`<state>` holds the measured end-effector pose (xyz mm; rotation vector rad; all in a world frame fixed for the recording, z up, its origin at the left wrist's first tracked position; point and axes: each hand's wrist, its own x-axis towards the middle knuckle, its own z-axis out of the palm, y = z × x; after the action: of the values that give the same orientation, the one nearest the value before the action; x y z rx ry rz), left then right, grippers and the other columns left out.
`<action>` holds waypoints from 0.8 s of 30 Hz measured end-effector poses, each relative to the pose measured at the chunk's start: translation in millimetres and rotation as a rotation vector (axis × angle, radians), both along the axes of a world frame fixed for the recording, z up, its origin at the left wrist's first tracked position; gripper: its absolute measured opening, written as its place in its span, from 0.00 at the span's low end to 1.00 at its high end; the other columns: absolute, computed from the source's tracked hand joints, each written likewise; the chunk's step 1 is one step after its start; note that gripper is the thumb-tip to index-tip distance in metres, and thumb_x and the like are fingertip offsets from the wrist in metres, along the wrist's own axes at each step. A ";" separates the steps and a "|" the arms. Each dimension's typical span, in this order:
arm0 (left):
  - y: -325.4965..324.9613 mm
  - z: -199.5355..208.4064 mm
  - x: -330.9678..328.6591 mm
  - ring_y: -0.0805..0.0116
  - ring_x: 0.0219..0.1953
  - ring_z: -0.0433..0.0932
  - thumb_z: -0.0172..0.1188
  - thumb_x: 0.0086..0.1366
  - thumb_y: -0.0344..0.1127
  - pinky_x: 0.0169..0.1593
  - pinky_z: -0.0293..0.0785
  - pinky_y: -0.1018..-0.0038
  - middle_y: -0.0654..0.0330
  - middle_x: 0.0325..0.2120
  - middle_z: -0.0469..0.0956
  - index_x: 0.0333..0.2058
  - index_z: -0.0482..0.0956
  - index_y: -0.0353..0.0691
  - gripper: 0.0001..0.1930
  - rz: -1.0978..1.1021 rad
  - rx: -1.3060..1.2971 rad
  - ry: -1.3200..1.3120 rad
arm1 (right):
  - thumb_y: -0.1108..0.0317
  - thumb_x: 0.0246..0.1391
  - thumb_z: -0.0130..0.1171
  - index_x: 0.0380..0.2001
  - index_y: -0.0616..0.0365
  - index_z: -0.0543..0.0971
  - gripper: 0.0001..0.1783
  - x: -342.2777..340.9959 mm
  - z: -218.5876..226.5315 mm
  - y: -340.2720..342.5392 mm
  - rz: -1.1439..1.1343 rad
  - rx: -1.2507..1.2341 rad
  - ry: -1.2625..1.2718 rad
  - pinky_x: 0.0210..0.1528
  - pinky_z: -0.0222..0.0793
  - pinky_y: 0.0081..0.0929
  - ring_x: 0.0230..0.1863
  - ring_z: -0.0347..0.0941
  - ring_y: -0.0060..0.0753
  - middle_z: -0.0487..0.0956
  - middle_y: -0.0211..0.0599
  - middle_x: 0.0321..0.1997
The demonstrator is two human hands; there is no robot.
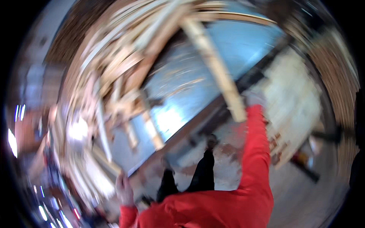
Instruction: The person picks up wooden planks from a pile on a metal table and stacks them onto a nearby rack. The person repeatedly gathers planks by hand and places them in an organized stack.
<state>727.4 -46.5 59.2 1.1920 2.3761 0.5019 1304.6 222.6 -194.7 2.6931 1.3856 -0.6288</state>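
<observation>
Long pale wooden plank (pixel 215 64), squared edges, runs from the far centre down toward the near right, across a blue-grey sheet surface (pixel 243 45). Its near end meets the right hand (pixel 254 102), which sits at the top of a raised red sleeve (pixel 255 152). Heavy motion blur; the hand appears gloved in grey, and it cannot be told whether it grips the plank or only touches it.

Left hand (pixel 124 189) is low at near left, also out of a red sleeve, just beside a jumble of pale wooden offcuts and slats (pixel 114 87) heaped along the left. Its fingers are too blurred to tell open from closed.

Between the arms: dark trousers and shoes (pixel 203 169) on a pale concrete floor (pixel 296 190). Dark rail (pixel 262 72) borders the sheet's right edge.
</observation>
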 end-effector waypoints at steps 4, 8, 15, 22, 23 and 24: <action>23.7 7.0 -5.8 0.61 0.43 0.82 0.56 0.66 0.38 0.48 0.76 0.70 0.52 0.41 0.82 0.52 0.78 0.40 0.17 0.012 -0.022 0.208 | 0.50 0.60 0.53 0.51 0.54 0.76 0.23 54.1 -68.7 -30.6 0.005 0.262 0.492 0.36 0.66 0.29 0.37 0.70 0.32 0.75 0.36 0.38; -0.5 -37.6 -77.3 0.56 0.45 0.81 0.59 0.64 0.41 0.50 0.76 0.66 0.53 0.40 0.82 0.48 0.79 0.43 0.16 0.264 0.199 0.236 | 0.54 0.67 0.52 0.49 0.55 0.74 0.17 126.7 -69.3 -72.0 -0.382 0.399 1.129 0.23 0.60 0.18 0.25 0.64 0.18 0.71 0.26 0.28; -99.5 -26.2 -163.1 0.44 0.52 0.75 0.60 0.61 0.64 0.45 0.76 0.52 0.45 0.53 0.72 0.60 0.64 0.38 0.40 1.768 0.255 -0.536 | 0.55 0.64 0.52 0.48 0.64 0.78 0.22 -70.8 120.6 -141.5 -0.343 0.973 0.595 0.26 0.62 0.23 0.25 0.64 0.24 0.75 0.35 0.31; -82.1 -131.4 -253.6 0.48 0.43 0.73 0.58 0.65 0.60 0.47 0.74 0.45 0.47 0.52 0.64 0.61 0.62 0.41 0.36 1.464 0.762 -1.215 | 0.79 0.60 0.54 0.58 0.74 0.70 0.22 -394.2 183.8 -189.1 0.543 0.493 1.312 0.52 0.74 0.29 0.49 0.76 0.38 0.76 0.56 0.55; -80.9 -129.1 -254.9 0.50 0.40 0.73 0.59 0.64 0.60 0.46 0.75 0.47 0.47 0.50 0.65 0.60 0.63 0.41 0.36 1.450 0.762 -1.247 | 0.81 0.57 0.58 0.52 0.74 0.75 0.18 -434.2 167.3 -190.8 0.696 0.381 1.104 0.57 0.72 0.32 0.53 0.76 0.40 0.78 0.53 0.53; -83.6 -134.7 -254.5 0.51 0.37 0.74 0.59 0.64 0.61 0.45 0.76 0.48 0.47 0.48 0.66 0.59 0.63 0.41 0.35 1.435 0.752 -1.280 | 0.78 0.57 0.60 0.49 0.71 0.78 0.16 -487.3 172.2 -196.2 0.709 0.280 1.120 0.53 0.74 0.31 0.49 0.78 0.37 0.80 0.50 0.51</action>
<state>472.9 -130.1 -75.5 -0.8389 1.3752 1.8852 817.3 26.4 -22.5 1.6285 2.5562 -2.0625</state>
